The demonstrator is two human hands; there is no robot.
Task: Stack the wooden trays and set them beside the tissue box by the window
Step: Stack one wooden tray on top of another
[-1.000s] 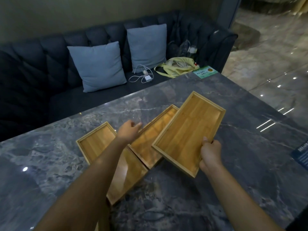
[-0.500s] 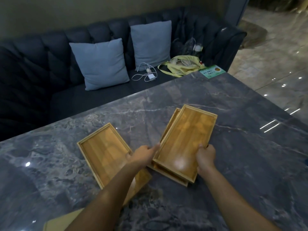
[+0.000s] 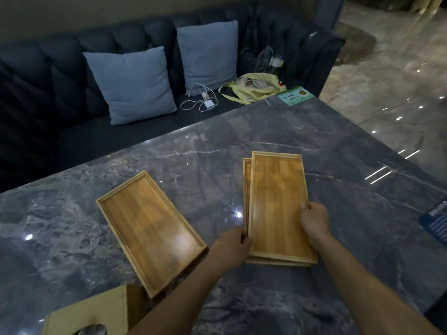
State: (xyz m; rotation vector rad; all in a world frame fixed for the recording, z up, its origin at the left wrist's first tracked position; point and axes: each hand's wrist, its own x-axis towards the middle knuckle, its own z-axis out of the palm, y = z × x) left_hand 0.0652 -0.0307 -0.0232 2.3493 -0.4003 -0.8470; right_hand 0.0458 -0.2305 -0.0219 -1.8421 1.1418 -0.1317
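Two wooden trays lie stacked (image 3: 278, 201) on the grey marble table (image 3: 193, 165), the top one shifted slightly right of the lower. My left hand (image 3: 233, 247) grips the stack's near left edge and my right hand (image 3: 314, 220) grips its right edge. A third wooden tray (image 3: 150, 228) lies flat and angled on the table to the left, untouched. A wooden tissue box (image 3: 89, 313) with an oval slot shows at the bottom left edge, partly cut off.
A dark tufted sofa (image 3: 48, 93) runs behind the table with two blue cushions (image 3: 133, 85), a white charger cable (image 3: 203, 100) and a yellow bag (image 3: 254, 89). A green card (image 3: 295, 95) lies on the table's far corner. A dark leaflet (image 3: 437, 221) is at the right edge.
The tray in my right hand came down onto the second tray. Both hands then turned and drew the stack toward me, away from the left tray.
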